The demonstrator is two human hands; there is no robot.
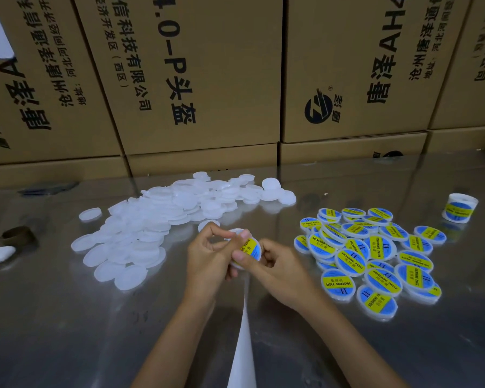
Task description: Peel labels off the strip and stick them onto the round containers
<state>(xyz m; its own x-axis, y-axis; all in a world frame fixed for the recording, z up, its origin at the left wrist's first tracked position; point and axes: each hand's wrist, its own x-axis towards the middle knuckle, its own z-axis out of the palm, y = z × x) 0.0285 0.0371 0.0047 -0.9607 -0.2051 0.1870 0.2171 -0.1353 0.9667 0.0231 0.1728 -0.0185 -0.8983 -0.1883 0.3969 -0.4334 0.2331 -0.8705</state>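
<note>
Above the shiny grey metal table [67, 317], both hands hold one round white plastic container [254, 247] with a yellow and blue label [249, 245] on its top. The left hand [207, 261] pinches the container's rim between curled fingers and thumb; the right hand [280, 264] has its thumb pressed flat on the label, other fingers curled behind. A white backing strip [242, 345] hangs down between the forearms. Left lies a heap of unlabelled translucent white containers [151, 225], right a heap of labelled containers [370, 256], and further right a label roll [459, 207]. Brown cardboard boxes [207, 79] stand behind.
</note>
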